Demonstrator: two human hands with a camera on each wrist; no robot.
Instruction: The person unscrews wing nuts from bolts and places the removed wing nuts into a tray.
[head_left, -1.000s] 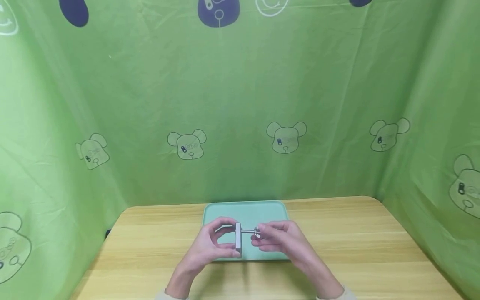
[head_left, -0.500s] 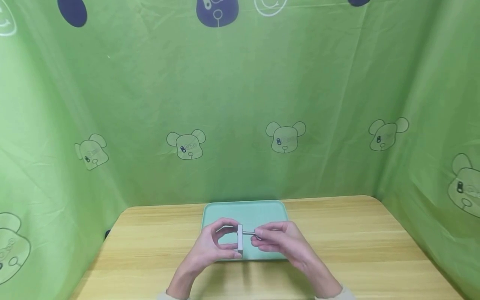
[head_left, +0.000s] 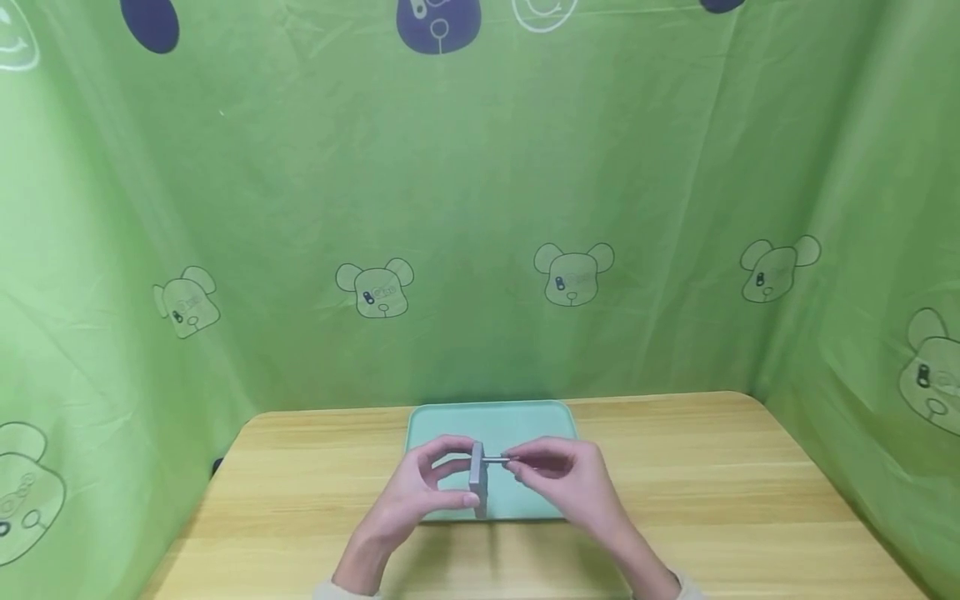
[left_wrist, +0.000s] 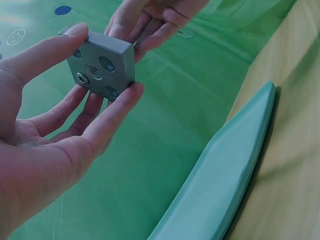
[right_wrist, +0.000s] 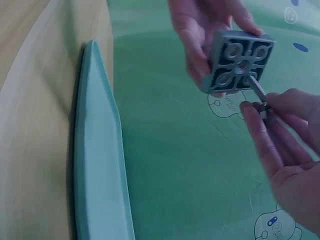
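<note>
In the head view, my left hand (head_left: 408, 493) grips a grey square metal block (head_left: 477, 477) by its edges and holds it upright above the tray. Facing it, my right hand (head_left: 576, 477) pinches the head end of a silver bolt (head_left: 497, 460), whose shank points at the block. The right wrist view shows the bolt's threaded shank (right_wrist: 257, 89) meeting a corner hole on the block's ribbed face (right_wrist: 243, 54). From the left wrist view, the block's flat face (left_wrist: 111, 81) has several holes, and shiny metal fills one corner hole. My right fingertips partly hide the bolt head.
A mint-green tray (head_left: 525, 417) lies on the wooden table (head_left: 675, 467) beneath my hands. Green patterned cloth (head_left: 480, 350) hangs behind the table and along both sides.
My right hand has turned, shifting its fingers and thumb around the bolt head. The block has tilted slightly, showing more of its ribbed side. My left hand keeps its grip.
</note>
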